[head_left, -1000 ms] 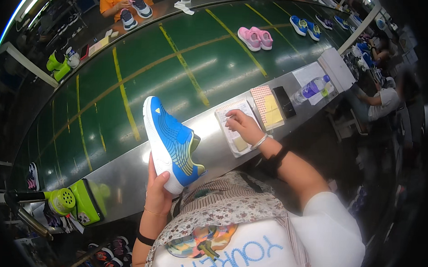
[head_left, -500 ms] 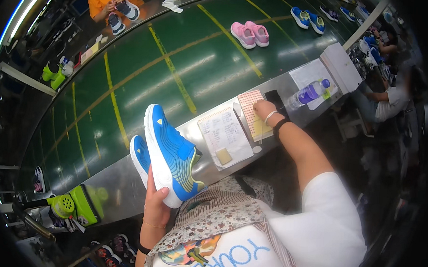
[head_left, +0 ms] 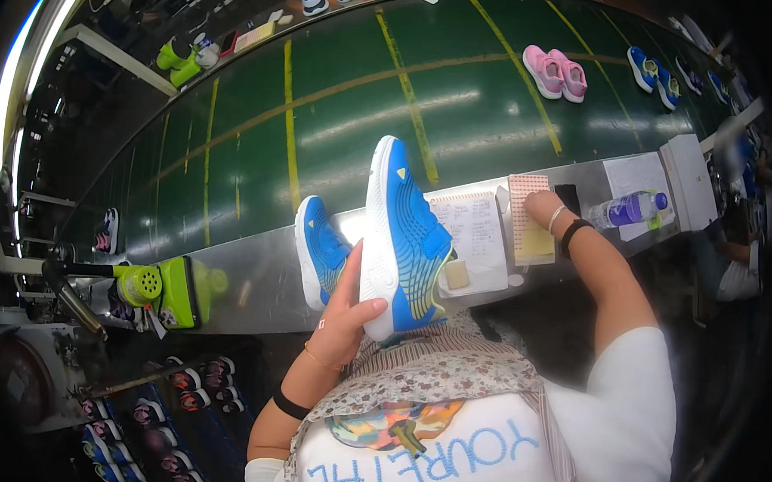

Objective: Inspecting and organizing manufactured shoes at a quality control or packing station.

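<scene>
My left hand (head_left: 344, 312) is closed around the white sole of a blue sneaker (head_left: 408, 229), thumb at its heel. The sneaker has yellow-green lines and points toe-up, away from me. A matching blue sneaker (head_left: 321, 251) is just left of it, partly behind my fingers; I cannot tell whether my hand also holds it. My right hand (head_left: 544, 209), fingers bent together, rests on a pale sheet with rows of small red marks (head_left: 526, 188). What its fingertips pinch, if anything, is hidden. Under the sheet lies a yellow pad (head_left: 536, 245).
A spiral notebook (head_left: 472, 232) with a tan block (head_left: 458, 274) lies beside the sneaker. A dark phone-like slab (head_left: 567, 197) and purple-labelled bottle (head_left: 633, 209) are to the right. Pink shoes (head_left: 554, 73) sit on the green belt (head_left: 340, 110). A lime-green device (head_left: 181, 292) stands left.
The view has turned, so the bench and belt sit differently. The held sneaker has shifted right, away from its mate and nearer the notebook. My right hand stays on the marked sheet.
</scene>
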The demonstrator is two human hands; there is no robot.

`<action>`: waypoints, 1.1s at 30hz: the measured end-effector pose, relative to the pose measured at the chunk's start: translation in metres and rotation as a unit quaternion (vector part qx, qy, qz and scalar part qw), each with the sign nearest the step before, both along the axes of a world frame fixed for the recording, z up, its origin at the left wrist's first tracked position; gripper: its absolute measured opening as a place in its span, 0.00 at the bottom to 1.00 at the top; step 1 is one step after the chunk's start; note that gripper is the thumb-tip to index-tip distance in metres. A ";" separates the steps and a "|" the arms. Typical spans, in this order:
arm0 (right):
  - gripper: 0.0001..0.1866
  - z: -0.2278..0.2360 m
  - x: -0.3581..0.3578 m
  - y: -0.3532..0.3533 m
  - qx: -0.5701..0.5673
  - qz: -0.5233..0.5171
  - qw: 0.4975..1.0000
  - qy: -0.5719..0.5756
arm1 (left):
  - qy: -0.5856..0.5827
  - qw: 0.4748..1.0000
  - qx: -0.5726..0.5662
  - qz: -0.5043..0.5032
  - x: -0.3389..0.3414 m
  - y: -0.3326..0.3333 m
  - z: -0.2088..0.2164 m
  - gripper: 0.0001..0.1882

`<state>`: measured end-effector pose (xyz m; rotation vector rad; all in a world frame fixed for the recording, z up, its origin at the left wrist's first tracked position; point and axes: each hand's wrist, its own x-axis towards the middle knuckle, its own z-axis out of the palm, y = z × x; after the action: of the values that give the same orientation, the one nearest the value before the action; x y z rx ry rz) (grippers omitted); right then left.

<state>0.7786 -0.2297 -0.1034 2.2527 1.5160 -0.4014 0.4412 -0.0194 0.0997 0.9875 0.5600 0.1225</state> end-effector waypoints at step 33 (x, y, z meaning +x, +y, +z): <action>0.12 0.257 -0.167 0.087 0.503 0.375 0.756 0.186 | -0.038 0.990 -0.013 -0.139 -0.002 -0.005 0.028 0.45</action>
<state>0.6120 -0.1422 0.1535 1.8849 3.2312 0.3454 0.4391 -0.0243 0.1280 1.0215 0.3487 -0.0938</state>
